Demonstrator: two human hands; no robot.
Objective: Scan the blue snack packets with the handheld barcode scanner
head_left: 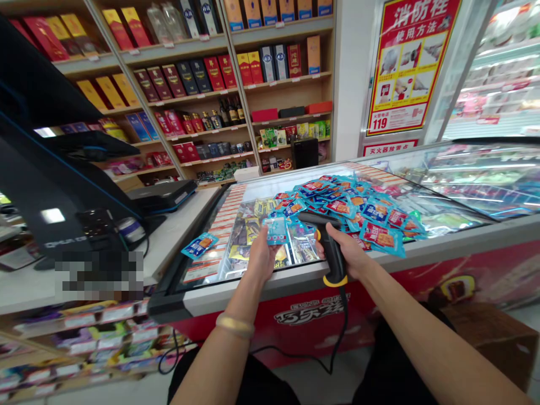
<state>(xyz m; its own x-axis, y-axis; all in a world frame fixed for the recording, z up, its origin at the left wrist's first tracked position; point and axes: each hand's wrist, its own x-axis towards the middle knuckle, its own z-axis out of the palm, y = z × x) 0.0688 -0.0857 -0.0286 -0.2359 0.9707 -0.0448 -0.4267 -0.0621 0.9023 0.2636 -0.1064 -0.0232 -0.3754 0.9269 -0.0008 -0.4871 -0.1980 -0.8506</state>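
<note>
My left hand (261,256) pinches a small light-blue snack packet (276,230), its pale printed side turned up toward me. In my right hand (343,250) is a black and yellow barcode scanner (333,247), fingers wrapped round its handle. The scanner's head points left, close to the packet. Behind both hands a heap of blue and red snack packets (375,211) lies on the glass lid of a chest freezer (219,270). One single snack packet (199,246) rests apart on the left end of the lid.
A counter (177,225) with a black checkout terminal (63,169) stands at the left. The scanner's cable (343,332) hangs down the freezer's red front and loops near the floor. Shelves of boxed goods (189,76) line the back wall. A cardboard box (491,343) sits low at the right.
</note>
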